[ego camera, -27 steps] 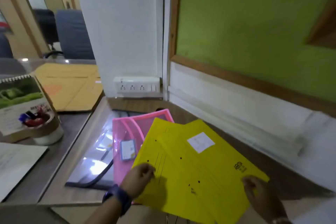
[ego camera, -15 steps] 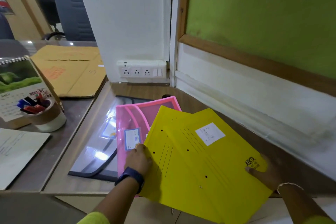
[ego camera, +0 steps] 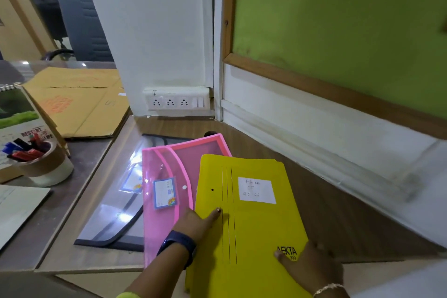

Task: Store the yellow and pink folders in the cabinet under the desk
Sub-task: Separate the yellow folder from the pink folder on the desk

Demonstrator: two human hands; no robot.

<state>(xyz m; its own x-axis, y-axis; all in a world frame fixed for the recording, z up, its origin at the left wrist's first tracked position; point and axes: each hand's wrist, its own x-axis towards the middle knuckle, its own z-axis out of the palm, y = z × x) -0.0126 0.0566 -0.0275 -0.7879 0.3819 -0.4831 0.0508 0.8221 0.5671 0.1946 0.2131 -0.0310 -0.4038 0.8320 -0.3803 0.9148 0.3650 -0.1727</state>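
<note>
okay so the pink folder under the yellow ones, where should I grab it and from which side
Probably grip the pink folder along its long left edge, coming from the left. That side is bare and lies flat over the clear folder, while the right part is covered by the yellow folders. The left hand is already next to it; the right hand rests on the yellow stack.

"AEKTA" on yellow folder [ego camera: 246,220]

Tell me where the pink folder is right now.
In the head view, the pink folder lies flat on the desk, low and centre-left, on a clear folder, its right side tucked beneath the yellow folders.
</note>
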